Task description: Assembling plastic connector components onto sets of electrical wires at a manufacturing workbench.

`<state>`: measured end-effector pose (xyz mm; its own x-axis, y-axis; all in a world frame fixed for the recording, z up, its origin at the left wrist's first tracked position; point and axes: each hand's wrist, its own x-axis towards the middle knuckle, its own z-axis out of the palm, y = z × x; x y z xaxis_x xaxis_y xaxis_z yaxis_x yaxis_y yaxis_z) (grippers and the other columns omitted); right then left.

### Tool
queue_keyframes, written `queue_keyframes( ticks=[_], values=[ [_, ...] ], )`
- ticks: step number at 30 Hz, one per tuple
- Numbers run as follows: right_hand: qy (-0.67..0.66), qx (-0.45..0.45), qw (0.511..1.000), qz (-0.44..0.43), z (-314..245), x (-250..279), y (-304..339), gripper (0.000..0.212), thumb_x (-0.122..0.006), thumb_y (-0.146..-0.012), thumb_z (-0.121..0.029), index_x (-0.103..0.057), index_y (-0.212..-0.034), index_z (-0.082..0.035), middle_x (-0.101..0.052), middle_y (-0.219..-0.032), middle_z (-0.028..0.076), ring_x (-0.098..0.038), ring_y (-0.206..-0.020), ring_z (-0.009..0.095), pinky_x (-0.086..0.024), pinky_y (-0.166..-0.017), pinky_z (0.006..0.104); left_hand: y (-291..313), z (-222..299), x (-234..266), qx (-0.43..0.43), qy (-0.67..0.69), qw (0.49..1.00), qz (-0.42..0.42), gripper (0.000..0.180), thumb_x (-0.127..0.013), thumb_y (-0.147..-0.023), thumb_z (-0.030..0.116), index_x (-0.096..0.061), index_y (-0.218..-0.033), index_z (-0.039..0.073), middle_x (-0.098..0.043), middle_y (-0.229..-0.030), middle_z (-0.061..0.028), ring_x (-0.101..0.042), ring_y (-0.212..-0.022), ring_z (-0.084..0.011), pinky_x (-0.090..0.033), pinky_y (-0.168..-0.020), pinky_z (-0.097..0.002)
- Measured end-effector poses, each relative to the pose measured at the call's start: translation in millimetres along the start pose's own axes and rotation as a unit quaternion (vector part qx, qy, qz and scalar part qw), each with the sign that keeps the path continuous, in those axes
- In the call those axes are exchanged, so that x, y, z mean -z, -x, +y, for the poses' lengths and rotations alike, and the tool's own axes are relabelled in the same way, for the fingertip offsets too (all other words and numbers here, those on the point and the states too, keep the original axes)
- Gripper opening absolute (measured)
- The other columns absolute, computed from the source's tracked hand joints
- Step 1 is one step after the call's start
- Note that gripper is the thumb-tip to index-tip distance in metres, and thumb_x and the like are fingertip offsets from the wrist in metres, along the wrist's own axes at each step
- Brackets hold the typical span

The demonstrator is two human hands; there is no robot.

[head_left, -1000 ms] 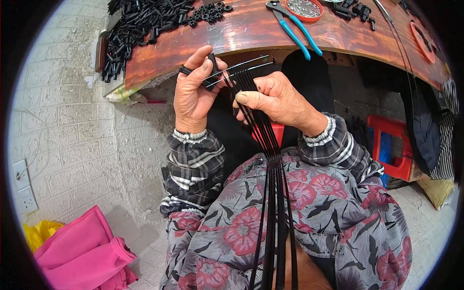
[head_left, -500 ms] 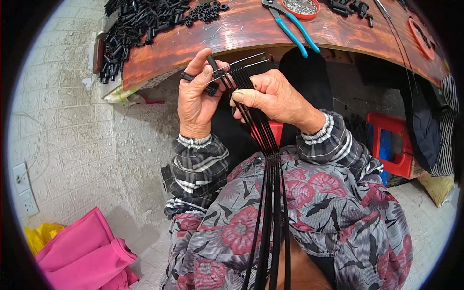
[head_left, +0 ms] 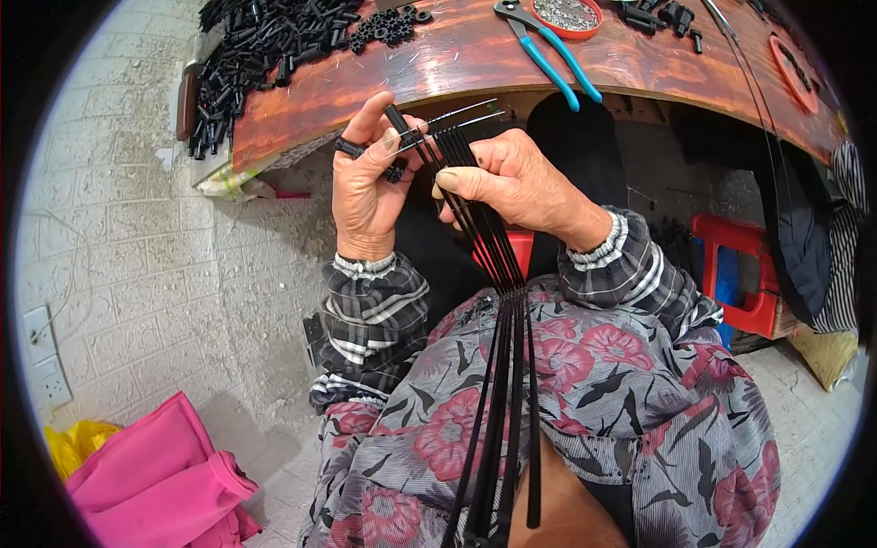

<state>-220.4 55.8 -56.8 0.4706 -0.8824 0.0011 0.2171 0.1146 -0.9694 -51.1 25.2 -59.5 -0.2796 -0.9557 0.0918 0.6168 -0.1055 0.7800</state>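
Observation:
My right hand [head_left: 539, 196] is closed round a bundle of slim black umbrella ribs [head_left: 501, 260], thumb on top. The ribs run down over my lap, spreading into thicker strands below a row of joints. At their upper ends, thin bright wires [head_left: 480, 119] stick out to the right. My left hand [head_left: 364, 201] is beside those ends, thumb and forefinger pinching a wire. It also keeps small black plastic tubes [head_left: 351, 148] among its fingers. The inner fingers of both hands are partly hidden.
Ahead, a reddish-brown wooden table [head_left: 429, 78] carries a heap of black plastic tubes [head_left: 260, 55], toothed black rings [head_left: 384, 29], blue-handled pliers [head_left: 553, 55] and a red dish [head_left: 589, 32] of tiny metal bits. A red stool [head_left: 740, 265] stands right; pink cloth [head_left: 164, 475] lies lower left.
Both hands have shifted very slightly left, keeping their grips. The lower ends of the ribs have swung a little left over my lap, and one strand's end now shows.

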Motion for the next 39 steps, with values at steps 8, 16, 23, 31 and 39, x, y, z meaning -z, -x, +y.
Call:
queue_keyframes(
  ticks=[8,16,23,31,39],
  values=[
    [0.049,0.028,0.997,0.050,4,-4,0,0.020,-0.053,-0.083,-0.016,-0.059,-0.073,0.002,-0.059,-0.059,0.005,-0.055,-0.051,0.008,-0.043,-0.046,0.0193,-3,-1,-2,0.005,-0.002,1.000,0.020,0.034,-0.057,-0.077,0.003,-0.051,-0.110,0.003,-0.061,-0.089,-0.0108,-0.059,-0.079,-0.0166,-0.047,-0.066,-0.0241],
    [0.069,0.010,0.995,0.066,0,-9,-2,0.021,-0.054,-0.082,-0.015,-0.058,-0.069,0.002,-0.058,-0.056,0.005,-0.054,-0.050,0.007,-0.042,-0.045,0.0195,8,-4,-2,-0.008,0.032,0.998,0.049,0.033,-0.056,-0.077,0.002,-0.051,-0.109,0.003,-0.061,-0.091,-0.0112,-0.058,-0.083,-0.0161,-0.046,-0.070,-0.0264],
    [0.058,0.000,0.996,0.072,3,-11,-8,0.021,-0.054,-0.081,-0.014,-0.058,-0.068,0.002,-0.058,-0.057,0.004,-0.053,-0.049,0.007,-0.042,-0.044,0.0197,15,1,-2,0.013,-0.010,1.000,0.020,0.040,-0.054,-0.076,-0.001,-0.047,-0.116,-0.001,-0.057,-0.102,-0.0096,-0.054,-0.080,-0.0121,-0.042,-0.066,-0.0225],
    [0.097,0.026,0.993,0.067,-3,-15,-16,0.022,-0.055,-0.080,-0.014,-0.058,-0.065,0.003,-0.057,-0.056,0.004,-0.052,-0.049,0.006,-0.041,-0.044,0.0196,11,17,-22,0.025,-0.097,0.983,0.157,0.019,-0.061,-0.078,0.008,-0.059,-0.095,-0.001,-0.060,-0.081,-0.0019,-0.052,-0.066,-0.0073,-0.039,-0.061,-0.0196],
    [0.121,0.118,0.981,0.097,4,-13,-23,0.023,-0.057,-0.079,-0.014,-0.057,-0.063,0.002,-0.049,-0.050,-0.002,-0.038,-0.047,0.003,-0.032,-0.041,0.0216,7,15,-27,-0.035,-0.117,0.974,0.190,0.019,-0.060,-0.077,0.003,-0.059,-0.095,-0.004,-0.061,-0.088,-0.0067,-0.055,-0.076,-0.0103,-0.043,-0.069,-0.0218]
  ],
)
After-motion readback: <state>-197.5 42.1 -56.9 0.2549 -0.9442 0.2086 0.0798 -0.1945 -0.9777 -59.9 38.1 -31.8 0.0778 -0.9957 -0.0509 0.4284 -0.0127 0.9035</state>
